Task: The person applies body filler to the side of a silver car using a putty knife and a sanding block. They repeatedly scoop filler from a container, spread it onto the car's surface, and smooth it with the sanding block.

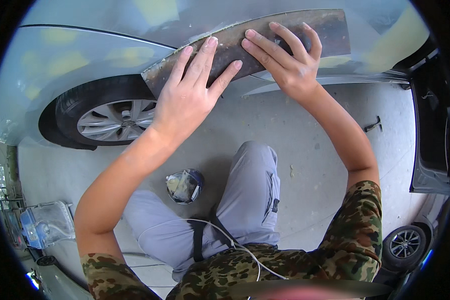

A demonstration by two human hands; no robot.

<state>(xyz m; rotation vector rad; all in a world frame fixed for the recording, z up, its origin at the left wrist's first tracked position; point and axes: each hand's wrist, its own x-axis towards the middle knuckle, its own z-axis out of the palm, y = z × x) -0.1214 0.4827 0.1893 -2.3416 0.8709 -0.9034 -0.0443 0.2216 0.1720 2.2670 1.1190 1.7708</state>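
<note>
A long, dark brown flexible spreader sheet [330,37] lies bowed against the light blue-grey car body panel [100,15], above the front of a wheel. Pale putty-like residue shows along its upper edge. My left hand [192,95] holds the sheet's left part, its fingertips spread over the face near the upper edge. Farther right, my right hand [295,67] holds the middle-right part with fingers apart and bent. Whether any finger reaches behind the sheet is hidden. Yellowish filler patches [67,62] mark the panel around it.
The car's wheel [117,120] is left of my left forearm. A dark tub [185,186] with pale, smeared contents stands on the floor by my legs. A hammer-like tool [373,125] lies right. An open car door [432,120] and another car's wheel [405,242] are far right; a clear bin [47,225] is left.
</note>
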